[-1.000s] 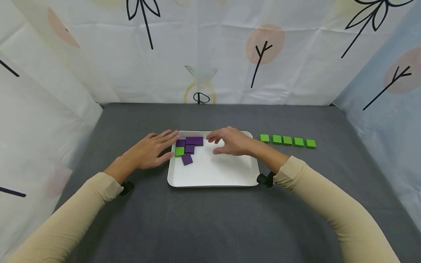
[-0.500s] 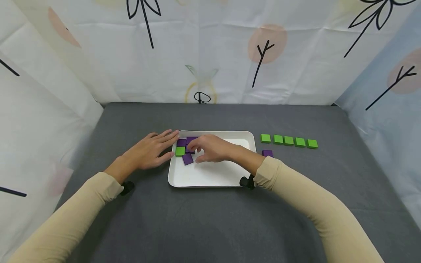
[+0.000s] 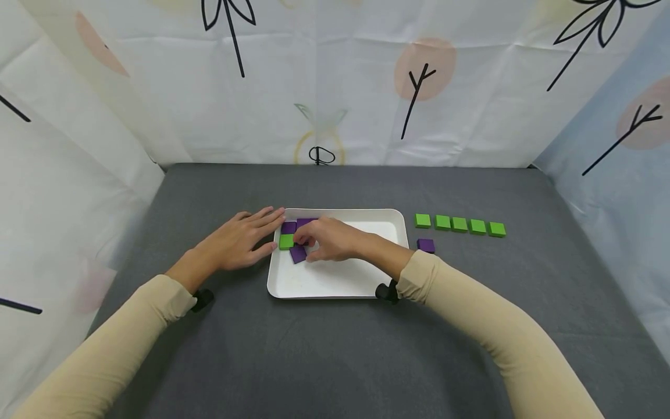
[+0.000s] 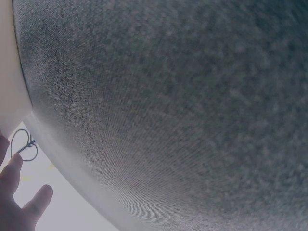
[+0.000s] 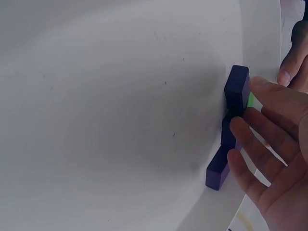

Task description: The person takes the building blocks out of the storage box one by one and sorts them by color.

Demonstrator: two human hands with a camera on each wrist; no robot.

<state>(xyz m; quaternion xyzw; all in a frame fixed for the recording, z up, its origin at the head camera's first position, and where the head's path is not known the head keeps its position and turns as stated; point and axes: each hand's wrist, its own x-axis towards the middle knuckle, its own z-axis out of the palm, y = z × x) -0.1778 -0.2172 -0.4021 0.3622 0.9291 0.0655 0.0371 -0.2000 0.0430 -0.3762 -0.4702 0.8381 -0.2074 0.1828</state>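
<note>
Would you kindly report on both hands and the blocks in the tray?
Left hand at left rim of white tray. Right hand over purple blocks, grip unclear; one block skewed. Right hand partly obscures them.

Your right hand (image 3: 332, 240) now reaches farther left over the tray (image 3: 335, 282); a purple block (image 3: 426, 245) shows to the tray's right.

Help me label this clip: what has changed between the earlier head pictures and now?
The right hand has moved left over the white tray to the clustered purple blocks; whether it grips one is unclear. A lone purple block right of the tray has come into view. The left hand at the tray's left edge and the row of green blocks stayed put.
</note>
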